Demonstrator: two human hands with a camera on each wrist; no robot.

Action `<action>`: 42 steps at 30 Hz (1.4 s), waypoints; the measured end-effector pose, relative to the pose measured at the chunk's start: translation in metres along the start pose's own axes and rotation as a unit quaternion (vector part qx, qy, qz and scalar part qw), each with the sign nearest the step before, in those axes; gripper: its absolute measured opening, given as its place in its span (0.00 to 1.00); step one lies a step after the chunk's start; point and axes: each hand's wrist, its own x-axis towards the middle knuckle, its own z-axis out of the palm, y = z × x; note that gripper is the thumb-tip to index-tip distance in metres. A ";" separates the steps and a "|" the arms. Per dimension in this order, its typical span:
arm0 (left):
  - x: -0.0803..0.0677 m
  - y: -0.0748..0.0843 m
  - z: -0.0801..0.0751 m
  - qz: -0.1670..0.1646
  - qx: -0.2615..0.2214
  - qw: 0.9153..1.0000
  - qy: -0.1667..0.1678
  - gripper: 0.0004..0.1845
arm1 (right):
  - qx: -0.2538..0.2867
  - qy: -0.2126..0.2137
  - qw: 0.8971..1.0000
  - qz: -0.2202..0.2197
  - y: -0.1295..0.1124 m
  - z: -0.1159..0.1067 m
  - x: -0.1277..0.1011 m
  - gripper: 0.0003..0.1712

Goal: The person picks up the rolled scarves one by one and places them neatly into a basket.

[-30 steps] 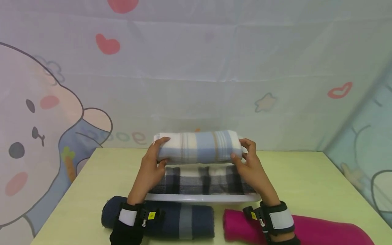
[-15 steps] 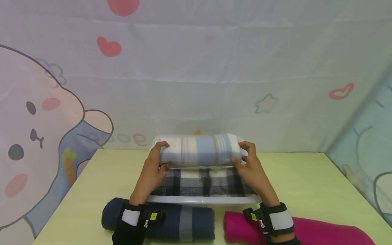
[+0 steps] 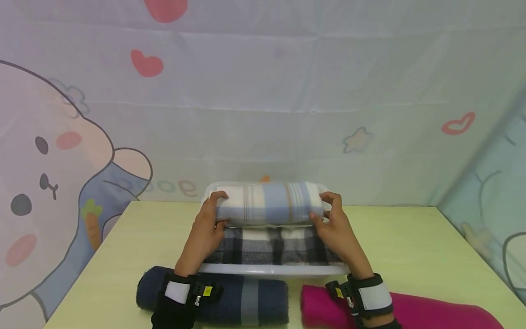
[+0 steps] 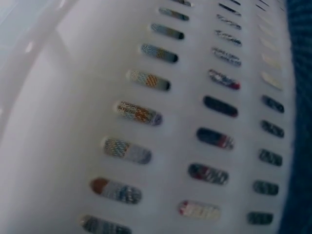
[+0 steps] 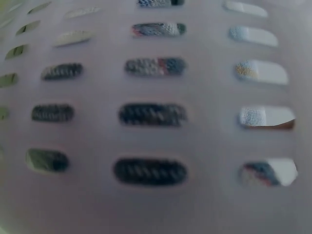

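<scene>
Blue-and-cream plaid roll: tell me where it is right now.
In the head view the blue-and-cream plaid roll sits centre, in the white basket behind the black-and-white plaid roll, gripped by both hands.

pale table (image 3: 411,246), cartoon backdrop (image 3: 263,91)

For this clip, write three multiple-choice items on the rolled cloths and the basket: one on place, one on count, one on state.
1. Where does the pale blue-and-cream striped rolled cloth lie?
A. in the white slotted plastic basket
B. on the table's right edge
C. on the floor

2. How many rolled cloths lie on the yellow-green table outside the basket?
A. none
B. two
C. four

3. How is the striped roll held?
A. by both hands
B. by one hand
C. untouched

Answers: 1 A, it sits behind the black-and-white plaid roll; 2 B, navy roll and magenta roll; 3 A, left hand and right hand grip its ends.
</scene>
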 end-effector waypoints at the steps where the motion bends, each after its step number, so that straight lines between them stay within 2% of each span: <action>1: 0.000 0.000 0.000 0.000 0.002 1.000 0.000 0.33 | 0.002 -0.001 1.000 0.000 0.001 0.000 0.000 0.32; 12: 0.000 0.001 -0.001 -0.010 0.009 1.000 -0.006 0.30 | -0.010 -0.008 1.000 0.017 0.001 -0.001 0.002 0.33; 20: 0.001 -0.002 0.002 -0.004 0.022 1.000 -0.014 0.29 | -0.025 -0.008 1.000 0.018 0.005 0.001 0.004 0.32; 31: 0.005 -0.002 0.004 -0.003 0.038 0.999 -0.014 0.28 | -0.065 -0.003 0.998 0.020 0.003 0.001 0.005 0.31; 38: 0.008 -0.003 0.006 -0.009 0.041 0.999 -0.030 0.27 | -0.106 -0.003 0.994 0.006 0.007 0.001 0.008 0.31; 42: 0.009 -0.003 0.008 -0.010 0.042 0.998 -0.041 0.28 | -0.110 0.000 0.994 -0.008 0.011 0.001 0.009 0.31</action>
